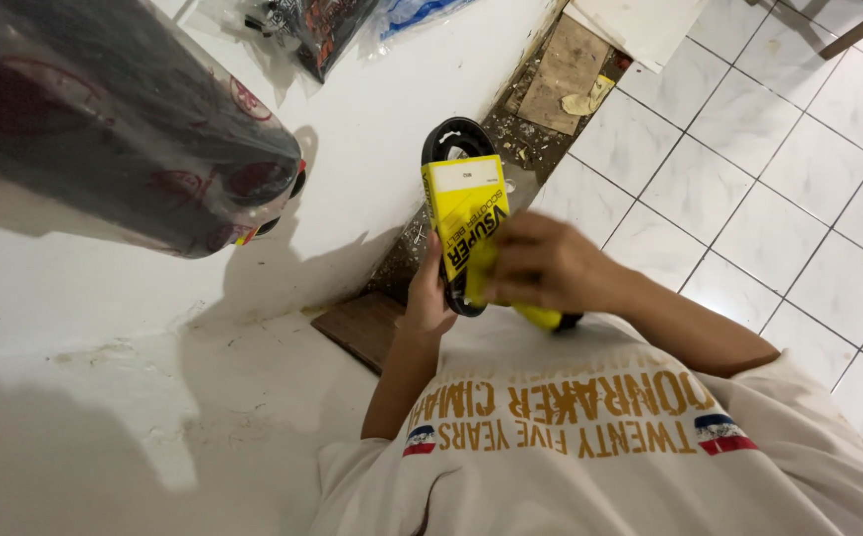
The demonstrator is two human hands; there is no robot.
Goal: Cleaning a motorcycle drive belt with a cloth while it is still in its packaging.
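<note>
Glossy white floor tiles (749,199) fill the right of the frame, a rough white wall (104,328) the left. At centre, the left hand (428,298) and right hand (543,264) both grip a black rubber belt (454,137) in a yellow cardboard sleeve (463,208) (a plastic-wrapped dark part (104,119) sits upper left).

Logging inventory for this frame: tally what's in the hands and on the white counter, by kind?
Black rubber drive belt, in both hands: 1
Yellow cardboard sleeve around that belt: 1
Large dark plastic-wrapped part on the white counter: 1
Smaller plastic-wrapped packs at the counter's far end: at least 2, partly cut off
Total: at least 5
</note>
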